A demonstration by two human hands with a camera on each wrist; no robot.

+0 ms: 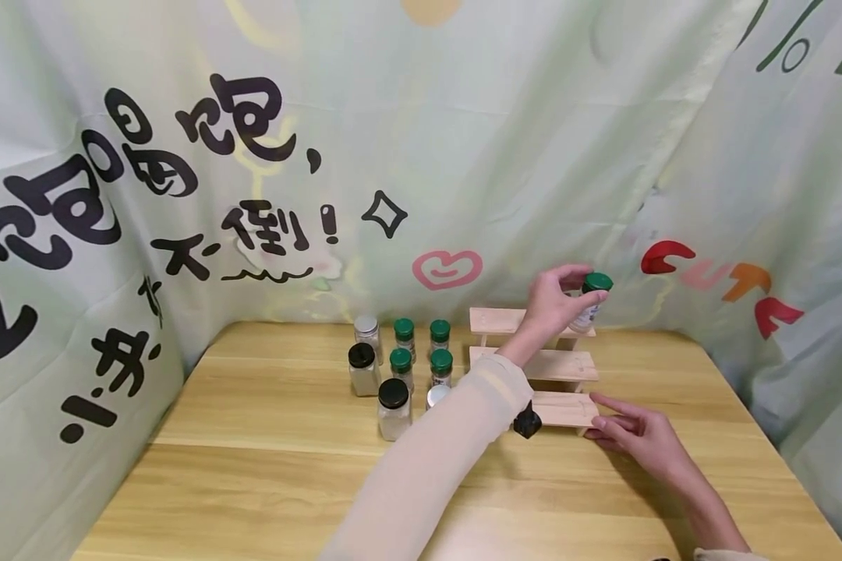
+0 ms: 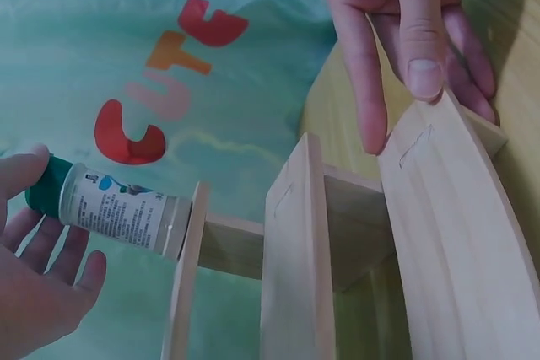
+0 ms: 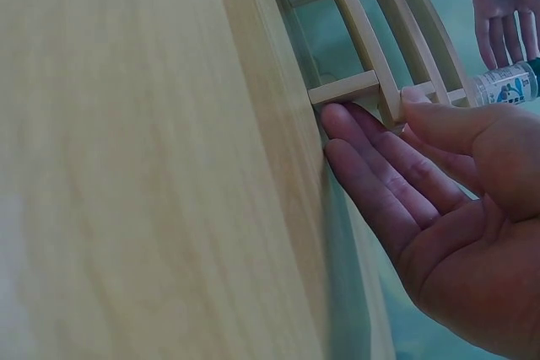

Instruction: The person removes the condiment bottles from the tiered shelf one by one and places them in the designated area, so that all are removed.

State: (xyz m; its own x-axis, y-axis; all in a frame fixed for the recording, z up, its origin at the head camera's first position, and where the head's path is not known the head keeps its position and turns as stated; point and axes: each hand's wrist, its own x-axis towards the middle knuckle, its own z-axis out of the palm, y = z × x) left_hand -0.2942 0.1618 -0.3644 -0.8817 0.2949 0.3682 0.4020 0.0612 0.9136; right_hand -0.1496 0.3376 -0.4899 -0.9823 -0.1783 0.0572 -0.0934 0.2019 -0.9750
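My left hand [image 1: 553, 305] holds a spice jar [image 2: 118, 210] with a green lid by the lid, between thumb and fingers. Its base meets the right end of the top tier of a three-tier wooden rack [image 1: 564, 365]; whether it bears its full weight there I cannot tell. At the rack's lowest tier, my right hand [image 1: 642, 440] pinches the right end of the plank, thumb on the near side and index finger on the far side. In the right wrist view, the other fingers of the right hand [image 3: 447, 208] lie beside the rack's leg.
Left of the rack stand several green-lidded jars [image 1: 401, 366], black-lidded jars [image 1: 394, 417] and a silver-lidded jar [image 1: 368, 335]. Another pale lid [image 1: 438, 396] is partly behind the left sleeve [image 1: 435, 460]. A printed curtain [image 1: 463, 179] hangs behind the wooden table [image 1: 267, 467].
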